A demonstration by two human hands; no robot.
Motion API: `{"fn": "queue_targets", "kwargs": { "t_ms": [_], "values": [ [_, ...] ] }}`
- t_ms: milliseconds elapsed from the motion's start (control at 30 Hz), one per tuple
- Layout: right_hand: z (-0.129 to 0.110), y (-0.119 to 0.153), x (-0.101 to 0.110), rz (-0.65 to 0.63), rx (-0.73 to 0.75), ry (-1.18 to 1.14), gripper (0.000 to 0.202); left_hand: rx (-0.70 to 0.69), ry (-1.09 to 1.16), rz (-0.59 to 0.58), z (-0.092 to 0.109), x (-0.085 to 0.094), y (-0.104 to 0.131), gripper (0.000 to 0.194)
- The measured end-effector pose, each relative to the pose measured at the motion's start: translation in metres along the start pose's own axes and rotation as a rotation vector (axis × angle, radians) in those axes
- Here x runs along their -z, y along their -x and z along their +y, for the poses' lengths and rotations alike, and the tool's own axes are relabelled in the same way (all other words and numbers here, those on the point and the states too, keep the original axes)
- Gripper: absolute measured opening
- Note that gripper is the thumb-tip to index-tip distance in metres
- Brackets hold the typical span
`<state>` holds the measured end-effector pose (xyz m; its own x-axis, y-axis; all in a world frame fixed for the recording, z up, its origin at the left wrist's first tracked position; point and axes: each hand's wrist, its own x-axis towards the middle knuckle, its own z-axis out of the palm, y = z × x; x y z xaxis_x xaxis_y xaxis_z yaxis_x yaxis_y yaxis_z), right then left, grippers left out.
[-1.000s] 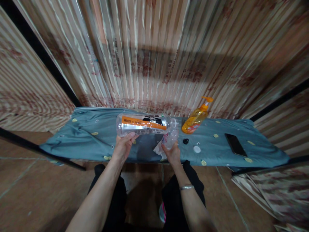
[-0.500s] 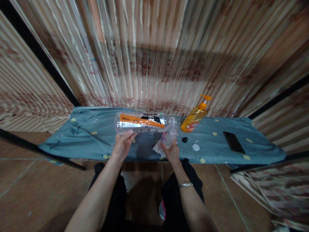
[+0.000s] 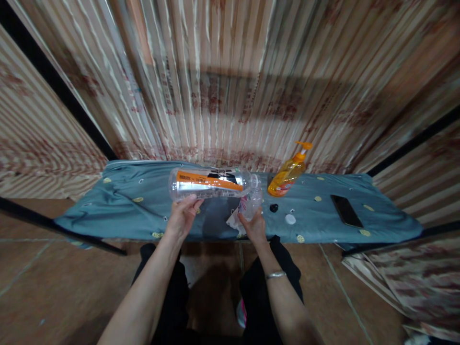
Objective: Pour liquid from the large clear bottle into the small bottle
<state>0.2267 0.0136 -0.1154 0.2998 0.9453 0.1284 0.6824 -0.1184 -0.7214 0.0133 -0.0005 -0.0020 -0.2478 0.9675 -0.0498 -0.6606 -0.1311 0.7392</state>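
My left hand (image 3: 184, 214) grips a large clear plastic bottle (image 3: 210, 183) with an orange and silver label near its base. The bottle lies level in the air, its neck pointing right. In my right hand (image 3: 254, 225) is a smaller clear bottle (image 3: 252, 199), held roughly upright, its top at the mouth of the large one. Whether the two mouths touch, and whether liquid passes between them, I cannot make out. Below the small bottle a crumpled white tissue (image 3: 234, 222) shows beside my right thumb.
An orange pump bottle (image 3: 286, 177) stands tilted in view, right of my hands. Nearer lie a small black cap (image 3: 274, 208) and a white cap (image 3: 290, 219). A dark phone (image 3: 346, 211) rests farther right on the blue cloth (image 3: 118, 201). Black poles (image 3: 57, 81) frame the sides.
The view has shifted slightly. Both hands keep their grips, and the two bottles stay in nearly the same position against each other.
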Motion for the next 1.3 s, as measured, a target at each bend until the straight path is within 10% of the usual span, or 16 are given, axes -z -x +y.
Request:
{"fn": "queue_targets", "kwargs": {
  "t_ms": [1300],
  "values": [
    [0.0009, -0.0002, -0.0019, 0.043, 0.041, 0.042, 0.062, 0.072, 0.057, -0.082, 0.0033, -0.0034, 0.0014, 0.03]
  ]
}}
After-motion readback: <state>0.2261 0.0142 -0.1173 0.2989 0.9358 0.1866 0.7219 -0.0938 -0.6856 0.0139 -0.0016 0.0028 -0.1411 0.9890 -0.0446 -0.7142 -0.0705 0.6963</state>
